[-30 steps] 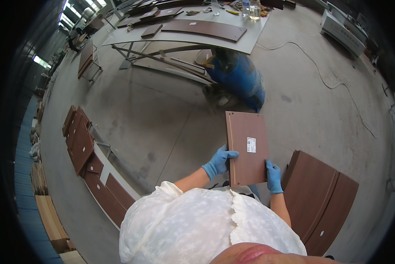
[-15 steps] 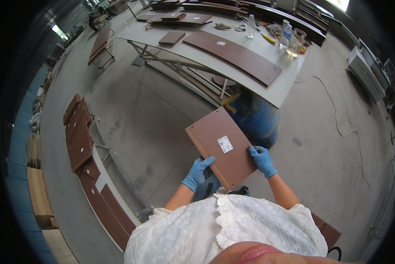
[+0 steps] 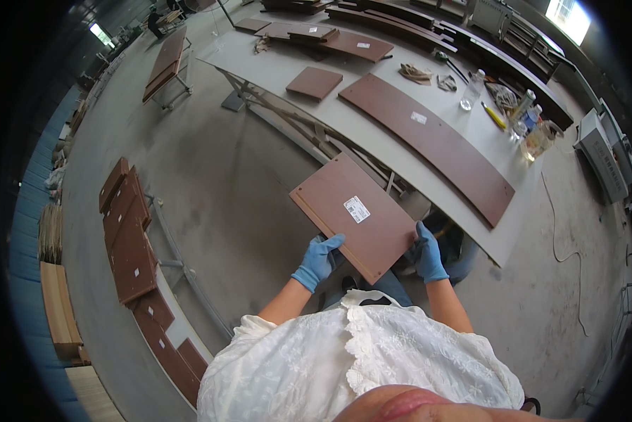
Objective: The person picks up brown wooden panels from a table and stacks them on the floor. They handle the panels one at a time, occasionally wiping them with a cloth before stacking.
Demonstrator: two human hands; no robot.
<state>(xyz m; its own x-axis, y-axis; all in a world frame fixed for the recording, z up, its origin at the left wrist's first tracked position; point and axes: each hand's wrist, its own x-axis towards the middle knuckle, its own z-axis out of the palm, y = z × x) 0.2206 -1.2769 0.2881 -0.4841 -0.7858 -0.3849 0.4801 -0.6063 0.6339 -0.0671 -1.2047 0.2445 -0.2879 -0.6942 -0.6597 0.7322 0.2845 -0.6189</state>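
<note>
Reddish-brown, rectangular wood-look panel held two-handed.
Left blue-gloved hand pinches its left edge, right blue-gloved hand its right; white rectangular paper label between. Advisable: even support, thumbs clear of label.

Long brown wooden board: flat white tabletop free along near edge; clear plastic bottle obstructs beyond far edge.
</note>
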